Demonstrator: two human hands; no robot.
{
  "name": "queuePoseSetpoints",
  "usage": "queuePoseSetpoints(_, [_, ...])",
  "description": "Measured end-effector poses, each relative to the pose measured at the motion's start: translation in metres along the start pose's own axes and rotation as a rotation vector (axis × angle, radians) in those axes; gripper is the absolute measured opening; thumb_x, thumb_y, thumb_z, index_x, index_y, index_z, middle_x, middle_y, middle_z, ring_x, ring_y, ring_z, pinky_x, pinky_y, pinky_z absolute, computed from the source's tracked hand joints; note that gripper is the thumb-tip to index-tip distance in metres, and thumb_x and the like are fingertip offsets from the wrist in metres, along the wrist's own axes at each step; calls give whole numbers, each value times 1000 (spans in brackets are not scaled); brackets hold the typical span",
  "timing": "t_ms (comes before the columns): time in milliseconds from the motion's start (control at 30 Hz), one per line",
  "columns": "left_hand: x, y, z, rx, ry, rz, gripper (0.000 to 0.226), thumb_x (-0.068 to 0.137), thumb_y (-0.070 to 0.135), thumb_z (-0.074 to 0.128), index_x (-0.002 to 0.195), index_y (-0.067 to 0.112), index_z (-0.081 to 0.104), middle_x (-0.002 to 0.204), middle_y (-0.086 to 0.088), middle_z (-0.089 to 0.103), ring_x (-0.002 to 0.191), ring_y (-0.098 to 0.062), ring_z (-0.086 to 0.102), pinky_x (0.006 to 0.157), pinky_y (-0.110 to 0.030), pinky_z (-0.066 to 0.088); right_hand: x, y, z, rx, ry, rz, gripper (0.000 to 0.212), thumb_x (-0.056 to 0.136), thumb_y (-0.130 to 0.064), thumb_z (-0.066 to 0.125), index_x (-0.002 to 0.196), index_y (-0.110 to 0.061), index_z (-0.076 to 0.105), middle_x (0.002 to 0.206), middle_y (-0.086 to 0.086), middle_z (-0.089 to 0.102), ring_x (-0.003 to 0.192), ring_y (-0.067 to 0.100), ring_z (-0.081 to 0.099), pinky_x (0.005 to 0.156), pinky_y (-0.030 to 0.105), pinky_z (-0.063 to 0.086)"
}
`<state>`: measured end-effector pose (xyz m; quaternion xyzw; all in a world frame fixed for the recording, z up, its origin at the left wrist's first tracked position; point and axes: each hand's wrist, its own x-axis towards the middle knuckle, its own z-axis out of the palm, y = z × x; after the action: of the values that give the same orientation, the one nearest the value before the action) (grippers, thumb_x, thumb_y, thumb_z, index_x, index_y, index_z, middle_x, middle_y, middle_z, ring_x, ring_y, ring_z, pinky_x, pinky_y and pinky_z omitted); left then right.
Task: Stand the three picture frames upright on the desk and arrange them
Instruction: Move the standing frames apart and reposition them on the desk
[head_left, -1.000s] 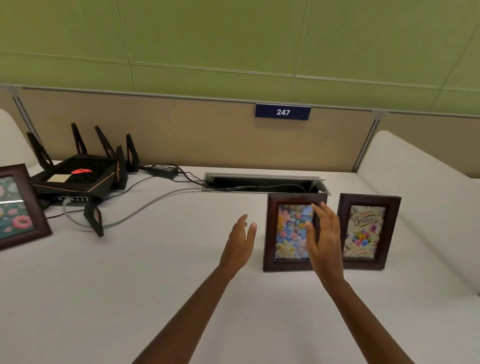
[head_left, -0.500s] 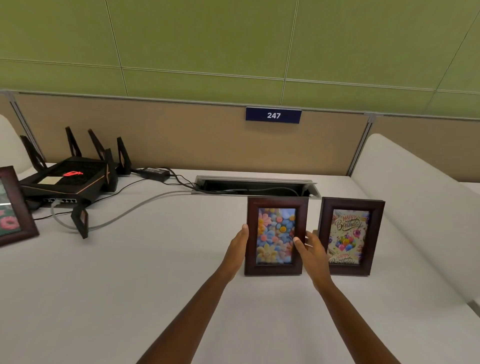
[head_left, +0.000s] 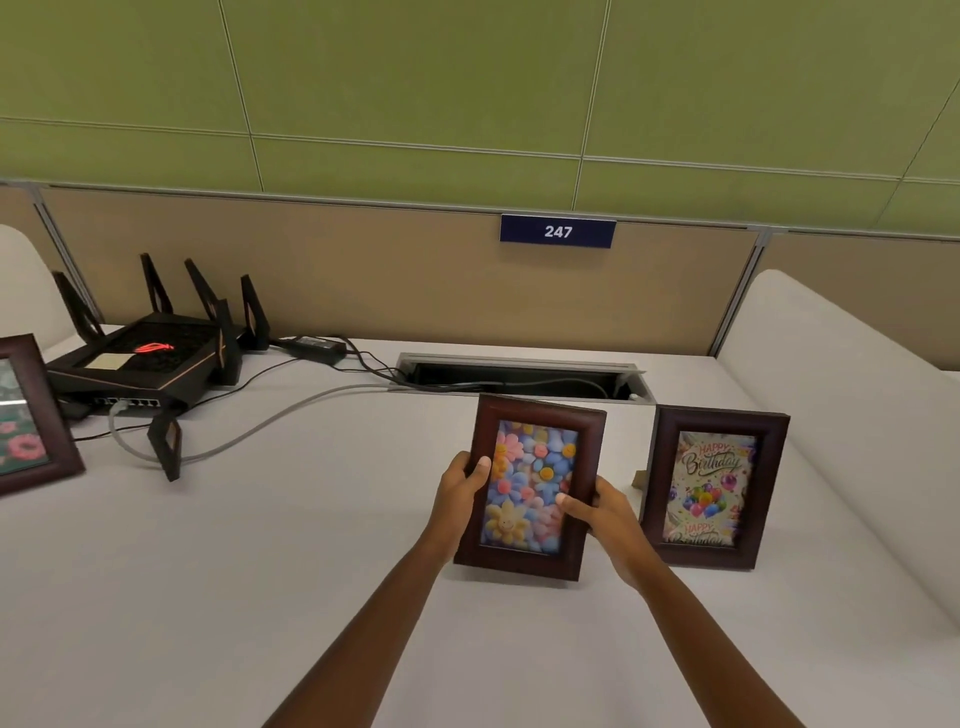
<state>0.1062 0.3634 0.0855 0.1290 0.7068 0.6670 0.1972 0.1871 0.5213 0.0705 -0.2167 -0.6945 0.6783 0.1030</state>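
A dark wooden frame with a picture of coloured flowers (head_left: 535, 452) is tilted slightly to the right near the middle of the white desk (head_left: 260, 571). My left hand (head_left: 460, 493) grips its left edge and my right hand (head_left: 602, 514) grips its right edge, thumbs on the front. Whether its base touches the desk I cannot tell. To its right a matching frame with a "Happy Birthday" card (head_left: 714, 488) stands upright. A third frame with pink doughnut shapes (head_left: 31, 421) stands at the far left, cut off by the image edge.
A black router (head_left: 150, 358) with several antennas sits at the back left, with cables (head_left: 249, 431) trailing across the desk to an open cable slot (head_left: 519, 376). A tan partition with a "247" plate (head_left: 557, 231) backs the desk. A white curved divider (head_left: 841, 415) bounds the right.
Both hands went from hovering open in front of the flower frame to gripping its two sides. The frame now leans to the right and sits closer to me.
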Motion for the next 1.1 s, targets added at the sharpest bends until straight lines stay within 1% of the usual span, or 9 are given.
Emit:
queuePoseSetpoints(100, [7, 4, -15, -18, 18, 4, 33, 97, 25, 36, 125, 8, 44, 126, -14, 57, 102, -23, 59, 88, -37, 51, 7, -8, 12, 20, -16, 20, 26, 85, -7, 56, 110, -13, 50, 109, 7, 61, 90, 19, 62, 65, 20, 54])
queuePoseSetpoints(167, [14, 6, -26, -17, 22, 15, 33, 97, 25, 36, 124, 9, 44, 126, -15, 57, 103, -25, 60, 89, -40, 50, 14, -14, 22, 24, -25, 26, 26, 86, -7, 55, 110, -15, 49, 108, 5, 59, 94, 22, 59, 70, 24, 51])
queuePoseSetpoints(300, [30, 10, -51, -36, 40, 53, 25, 97, 24, 36, 117, 14, 47, 122, -14, 59, 92, -20, 62, 75, -26, 54, 30, -24, 43, 46, -59, 41, 33, 85, -5, 56, 117, -11, 49, 110, 7, 60, 100, 25, 59, 84, 36, 50])
queuePoseSetpoints(433, [48, 11, -77, -50, 64, 56, 25, 97, 25, 36, 115, 15, 48, 120, -13, 59, 88, -15, 62, 71, -21, 53, 48, -28, 70, 107, -89, 37, 35, 84, -2, 56, 118, -9, 50, 112, 9, 61, 103, 29, 60, 90, 41, 49])
queuePoseSetpoints(567, [68, 13, -102, -12, 112, 30, 35, 97, 26, 35, 124, 5, 45, 119, -11, 56, 100, -18, 54, 82, -26, 48, 70, -30, 100, 118, -73, 27, 29, 85, -3, 55, 111, -14, 49, 112, 8, 59, 101, 27, 58, 86, 38, 49])
queuePoseSetpoints(733, [97, 6, -128, 32, 149, 31, 34, 97, 23, 36, 120, 0, 45, 109, -8, 55, 97, -16, 53, 56, -3, 48, 98, -32, 125, 142, -63, 28, 28, 86, -4, 54, 112, -13, 49, 112, 7, 58, 102, 26, 57, 86, 38, 49])
queuePoseSetpoints(800, [106, 2, -136, 36, 152, 26, 34, 97, 20, 37, 123, 0, 44, 117, -13, 55, 101, -16, 52, 61, -4, 49, 111, -35, 132, 155, -53, 28, 30, 86, -4, 54, 115, -11, 49, 112, 7, 58, 103, 26, 57, 87, 39, 48])
queuePoseSetpoints(900, [118, -6, -144, 30, 132, 16, 35, 96, 14, 37, 129, 2, 40, 131, -16, 51, 106, -16, 48, 83, -21, 47, 130, -40, 140, 140, -42, 27, 26, 86, -3, 54, 109, -14, 49, 111, 6, 58, 101, 25, 57, 87, 39, 48])
queuePoseSetpoints(1100, [142, -13, -151, -23, 125, 8, 37, 96, 11, 39, 132, 4, 37, 136, -16, 47, 119, -24, 48, 91, -31, 44, 159, -43, 154, 123, -17, 51, 26, 85, -1, 55, 106, -14, 48, 109, 6, 57, 100, 25, 56, 88, 38, 47])
